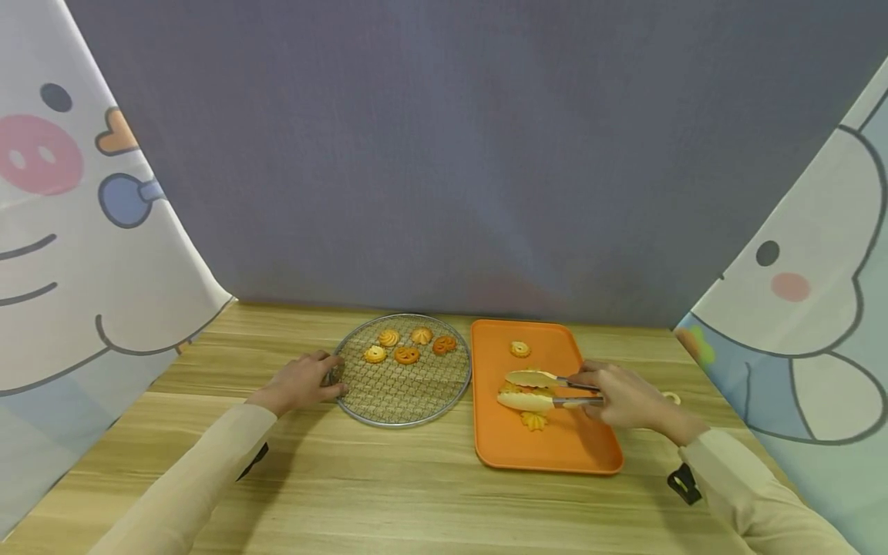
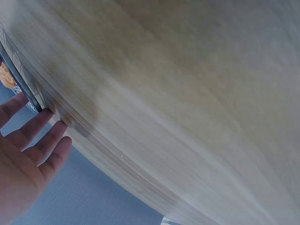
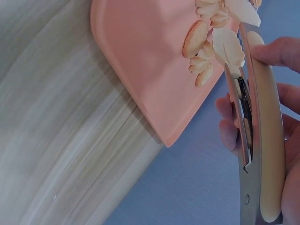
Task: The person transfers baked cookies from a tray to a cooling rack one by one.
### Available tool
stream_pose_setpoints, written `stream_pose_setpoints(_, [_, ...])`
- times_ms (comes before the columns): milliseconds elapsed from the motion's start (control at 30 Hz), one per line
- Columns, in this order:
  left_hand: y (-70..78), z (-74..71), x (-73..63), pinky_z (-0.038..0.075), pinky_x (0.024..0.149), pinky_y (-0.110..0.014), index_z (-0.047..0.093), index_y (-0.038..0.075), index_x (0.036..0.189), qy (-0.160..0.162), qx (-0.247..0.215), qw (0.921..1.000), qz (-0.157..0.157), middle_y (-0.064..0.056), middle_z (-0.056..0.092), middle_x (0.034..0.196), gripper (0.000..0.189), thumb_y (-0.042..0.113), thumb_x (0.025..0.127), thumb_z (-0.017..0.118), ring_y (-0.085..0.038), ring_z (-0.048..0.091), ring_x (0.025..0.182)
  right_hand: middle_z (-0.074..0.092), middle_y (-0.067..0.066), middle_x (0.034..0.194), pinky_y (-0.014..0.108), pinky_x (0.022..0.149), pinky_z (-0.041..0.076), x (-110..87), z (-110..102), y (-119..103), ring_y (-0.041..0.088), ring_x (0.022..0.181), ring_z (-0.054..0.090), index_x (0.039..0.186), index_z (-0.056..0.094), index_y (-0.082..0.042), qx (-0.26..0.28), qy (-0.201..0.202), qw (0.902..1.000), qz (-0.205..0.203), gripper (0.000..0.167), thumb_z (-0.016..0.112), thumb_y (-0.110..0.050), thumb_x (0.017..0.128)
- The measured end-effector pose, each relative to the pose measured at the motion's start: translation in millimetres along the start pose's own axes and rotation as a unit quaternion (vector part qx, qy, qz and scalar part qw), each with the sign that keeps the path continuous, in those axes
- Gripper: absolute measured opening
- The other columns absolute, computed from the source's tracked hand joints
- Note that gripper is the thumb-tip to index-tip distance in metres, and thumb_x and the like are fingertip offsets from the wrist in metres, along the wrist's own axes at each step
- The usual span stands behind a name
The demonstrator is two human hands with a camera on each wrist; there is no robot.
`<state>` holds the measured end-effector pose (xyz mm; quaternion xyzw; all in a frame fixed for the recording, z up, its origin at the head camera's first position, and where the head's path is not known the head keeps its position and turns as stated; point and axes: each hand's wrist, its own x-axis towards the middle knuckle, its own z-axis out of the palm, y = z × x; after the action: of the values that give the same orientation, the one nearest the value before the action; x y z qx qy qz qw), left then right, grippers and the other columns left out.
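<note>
Cream cloth of a sleeve [image 1: 194, 466] leads to the left hand [image 1: 301, 383], its loosely extended fingers touching a round wire rack [image 1: 402, 397] at the rim, not clasping it. Five cookies [image 1: 407, 355] (two of them darker) lie on its far half. Just right, an orange tray [image 1: 499, 447] bears a lone cookie [image 1: 519, 349] and a cluster [image 1: 534, 422], over which the right hand [image 1: 627, 397] grasps tongs [image 1: 525, 401], tips parted.
</note>
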<state>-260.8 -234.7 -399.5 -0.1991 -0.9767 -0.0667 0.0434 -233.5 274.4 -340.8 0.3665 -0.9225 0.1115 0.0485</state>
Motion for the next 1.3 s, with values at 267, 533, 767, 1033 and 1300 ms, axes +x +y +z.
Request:
stream_pose_setpoints(267, [-0.9, 1.0, 0.2, 0.045, 0.084, -0.059, 0.054, 0.006, 0.123, 0.004, 0.003, 1.0, 0.0, -0.024, 0.055, 0.118, 0.054, 0.044, 0.084, 0.06, -0.044, 0.055, 0.101, 0.061, 0.004, 0.091, 0.015, 0.048, 0.033, 0.3, 0, -2, 0.0, 0.06, 0.041, 0.106, 0.066, 0.001, -0.007, 0.005, 0.9999, -0.007, 0.034, 0.068, -0.004, 0.073])
stream_pose_setpoints(533, [-1.4, 1.3, -0.1, 0.045, 0.084, -0.059, 0.054, 0.007, 0.123, 0.009, 0.003, 1.0, 0.0, -0.023, 0.056, 0.117, 0.055, 0.044, 0.084, 0.06, -0.043, 0.056, 0.1, 0.06, 0.001, 0.088, 0.016, 0.049, 0.036, 1.1, 0, -3, 0.0, 0.061, 0.043, 0.105, 0.066, 0.002, -0.019, 0.01, 0.9997, -0.008, 0.033, 0.069, -0.005, 0.073])
stream_pose_setpoints(767, [-0.6, 0.6, 0.3, 0.045, 0.084, -0.059, 0.054, 0.006, 0.122, 0.006, 0.003, 1.0, 0.002, -0.023, 0.056, 0.116, 0.055, 0.044, 0.084, 0.061, -0.043, 0.056, 0.099, 0.06, 0.003, 0.09, 0.015, 0.047, 0.032, 5.0, 0, -4, -0.002, 0.058, 0.038, 0.108, 0.065, 0.002, -0.022, 0.028, 0.9993, -0.008, 0.034, 0.069, -0.006, 0.075])
stream_pose_setpoints(1033, [0.1, 0.1, -0.1, 0.045, 0.085, -0.059, 0.053, 0.006, 0.124, 0.003, -0.001, 1.0, -0.002, -0.024, 0.055, 0.117, 0.056, 0.044, 0.084, 0.06, -0.043, 0.056, 0.101, 0.061, 0.003, 0.091, 0.017, 0.05, 0.035, 18.3, 3, -6, 0.003, 0.062, 0.044, 0.109, 0.065, -0.001, -0.04, 0.051, 0.9979, -0.009, 0.038, 0.071, -0.008, 0.073])
stream_pose_setpoints(1300, [-0.5, -0.5, 0.5, 0.045, 0.085, -0.059, 0.053, 0.007, 0.123, -0.001, -0.001, 1.0, -0.004, -0.023, 0.055, 0.118, 0.055, 0.045, 0.084, 0.06, -0.043, 0.056, 0.101, 0.059, -0.003, 0.088, 0.016, 0.05, 0.032, 38.7, 8, -13, 0.001, 0.059, 0.037, 0.111, 0.065, -0.004, -0.04, 0.053, 0.9978, -0.004, 0.038, 0.071, -0.014, 0.075])
